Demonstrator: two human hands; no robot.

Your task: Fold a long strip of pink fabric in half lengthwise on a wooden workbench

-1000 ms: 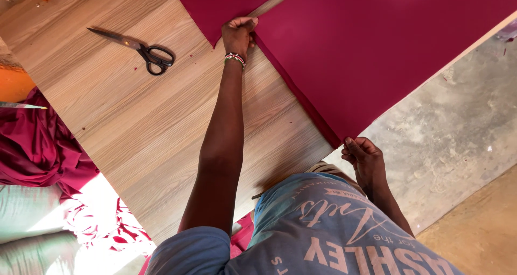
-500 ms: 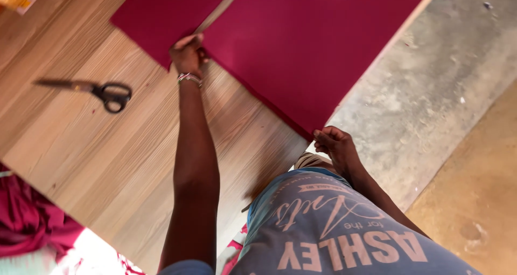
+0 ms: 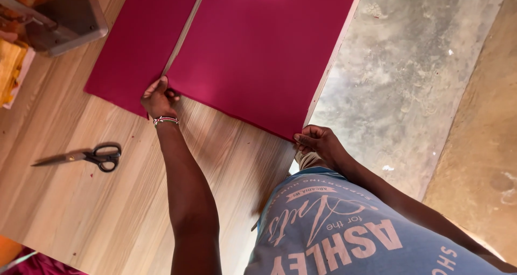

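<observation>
A pair of black-handled scissors [image 3: 91,157] lies on the light wooden table [image 3: 107,210], well apart from the hands, and a grey metal box [image 3: 64,16] stands at the far left corner. A large magenta cloth [image 3: 258,54] is spread flat on the far part of the table, up to its right edge. The left hand [image 3: 159,98], with a beaded bracelet [image 3: 166,120], presses closed fingers on the cloth's near edge, at the end of a long pale ruler [image 3: 186,30]. The right hand [image 3: 318,142] pinches the cloth's near right corner. The cloth's far part is cut off by the frame.
</observation>
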